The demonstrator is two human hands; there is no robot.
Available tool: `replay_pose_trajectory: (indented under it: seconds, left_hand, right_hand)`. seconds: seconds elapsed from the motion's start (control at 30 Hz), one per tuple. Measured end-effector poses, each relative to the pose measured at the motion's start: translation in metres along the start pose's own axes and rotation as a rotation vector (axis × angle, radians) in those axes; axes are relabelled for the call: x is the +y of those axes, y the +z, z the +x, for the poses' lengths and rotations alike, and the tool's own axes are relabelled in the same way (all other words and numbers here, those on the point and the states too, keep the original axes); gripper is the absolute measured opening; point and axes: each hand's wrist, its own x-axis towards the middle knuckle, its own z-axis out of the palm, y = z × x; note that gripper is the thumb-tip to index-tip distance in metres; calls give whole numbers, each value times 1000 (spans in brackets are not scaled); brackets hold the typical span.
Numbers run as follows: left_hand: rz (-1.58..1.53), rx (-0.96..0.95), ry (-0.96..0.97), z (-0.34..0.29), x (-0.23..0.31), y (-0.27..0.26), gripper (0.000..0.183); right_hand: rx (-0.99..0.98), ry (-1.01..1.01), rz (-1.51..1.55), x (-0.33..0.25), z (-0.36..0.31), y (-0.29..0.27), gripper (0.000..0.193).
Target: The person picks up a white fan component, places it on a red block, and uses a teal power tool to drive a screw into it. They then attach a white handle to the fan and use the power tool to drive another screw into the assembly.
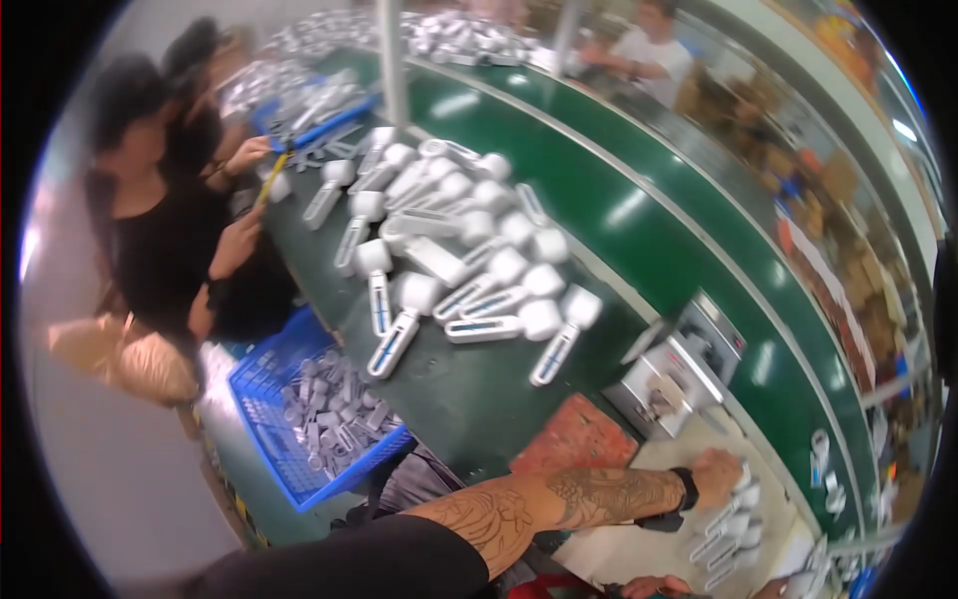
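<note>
My tattooed left forearm, with a dark wristband, reaches across to the right. My left hand [717,477] is curled, palm down, at the upper end of a row of white long-handled pieces [733,529] with rounded heads. What its fingers hold, if anything, is hidden. At the bottom edge, what looks like my right hand [654,587] shows only in part, below that row; its grip cannot be made out. A large heap of similar white pieces [459,230], with blue-lined slots in their handles, lies on the green table [429,399] ahead.
A metal box-like device [679,369] stands beyond my left hand, near a worn red mat [577,439]. A blue basket [289,464] of grey parts sits left. Green conveyor [629,205] curves along the right. Co-workers [160,200] sit at left; another person [649,55] is across.
</note>
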Motion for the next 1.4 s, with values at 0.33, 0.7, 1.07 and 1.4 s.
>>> replay_pose_trajectory:
  seconds: [0.33, 0.7, 1.07, 1.4]
  left_hand:
    - [-398, -36, 314, -72, -21, -199, 42]
    - [-142, -231, 284, -100, -68, -263, 31]
    - [-158, -305, 343, -99, -74, -270, 32]
    - [-214, -193, 294, -110, -80, -259, 33]
  right_hand:
    - [242, -131, 63, -1, 28, 45, 64]
    - [285, -20, 163, 9, 67, 54, 69]
    - [165, -83, 264, 3, 124, 70, 70]
    - [119, -11, 190, 30, 127, 102, 77]
